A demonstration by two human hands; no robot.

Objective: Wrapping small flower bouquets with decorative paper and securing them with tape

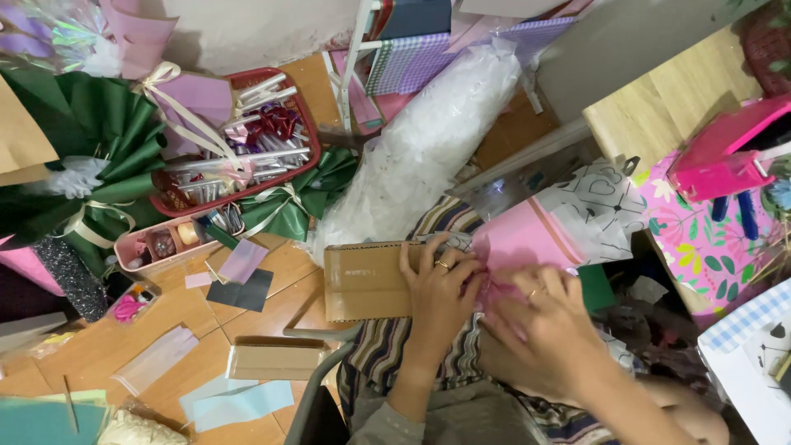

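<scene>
Pinching pink wrapping paper (519, 239) closed, left hand (441, 284) and right hand (544, 330); cardboard piece (362, 280) at nine o'clock. Paper looks light, crease-prone; best held at edges.

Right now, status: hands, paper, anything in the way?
Left hand and right hand both pinching pink paper. Cardboard lies under the left hand. Nothing blocking.

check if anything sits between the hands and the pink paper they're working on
Nothing visible does. Both the left hand and the right hand are already on the pink paper, fingers pinching its lower edge. The cardboard piece lies beside the left hand, not between.
</scene>
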